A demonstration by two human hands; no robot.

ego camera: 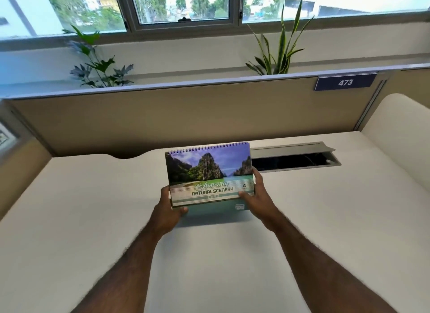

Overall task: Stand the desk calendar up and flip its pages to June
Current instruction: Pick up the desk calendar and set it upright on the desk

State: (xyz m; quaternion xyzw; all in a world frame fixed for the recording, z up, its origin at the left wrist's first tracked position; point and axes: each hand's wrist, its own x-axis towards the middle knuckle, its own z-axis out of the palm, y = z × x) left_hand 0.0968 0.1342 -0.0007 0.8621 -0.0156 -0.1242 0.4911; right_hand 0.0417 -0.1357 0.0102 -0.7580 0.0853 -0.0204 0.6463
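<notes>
- My left hand grips the calendar at its lower left corner — thumb under the base.
- My right hand clasps its lower right edge — thumb on the cover.

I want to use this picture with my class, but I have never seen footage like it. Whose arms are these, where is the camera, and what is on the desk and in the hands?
There is no machine here. A person wears a wide-angle camera on the head, so you look forward and down along their own bare arms. The left hand and right hand grip the bottom corners of a spiral-bound desk calendar, tilted up with its scenery cover facing the camera. It is held over a white desk. An open cable slot is set into the desk behind it. Further back are a partition with a sign reading 473, two plants, and windows.
</notes>
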